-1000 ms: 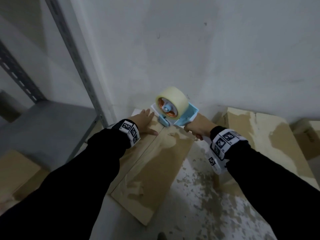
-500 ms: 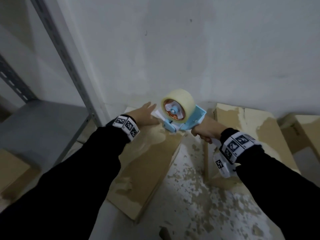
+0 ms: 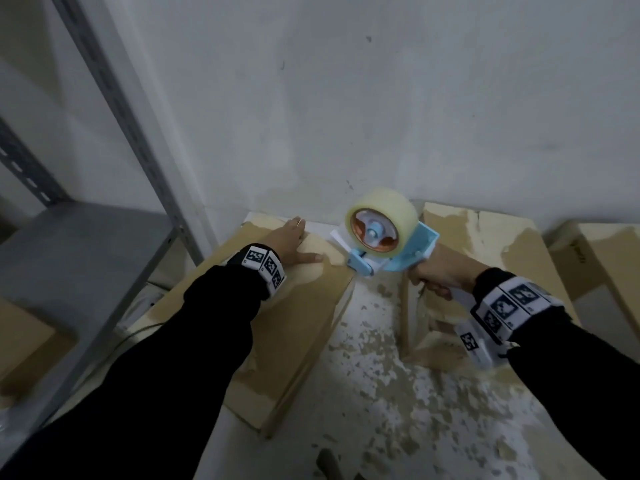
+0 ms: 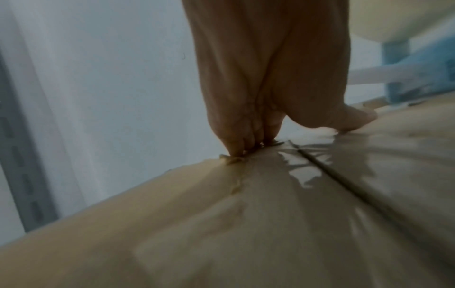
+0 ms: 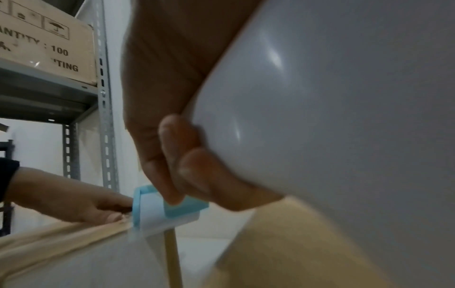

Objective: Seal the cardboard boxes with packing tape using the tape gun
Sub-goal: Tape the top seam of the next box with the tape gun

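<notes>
A flat brown cardboard box [image 3: 277, 327] lies on the floor against the wall, with glossy tape [image 4: 327, 171] over its centre seam. My left hand [image 3: 289, 242] presses flat on the box's far end, fingertips [image 4: 236, 150] at the far edge, thumb spread out. My right hand [image 3: 433, 277] grips the white handle [image 5: 320, 117] of a light blue tape gun [image 3: 391, 252] that carries a big roll of clear tape [image 3: 381, 220]. The gun's nose sits at the box's far right corner, close to my left thumb.
A second cardboard box [image 3: 485, 265] with a torn top stands to the right, a third [image 3: 588, 258] further right. A grey metal shelf rack [image 3: 86, 258] rises on the left, with a printed carton [image 5: 44, 44] on a shelf. The white floor [image 3: 398, 393] is strewn with paper scraps.
The tape gun has shifted to the right, off the centre seam to the box's far right corner. My left hand has slid further toward the box's far edge. The camera has moved closer.
</notes>
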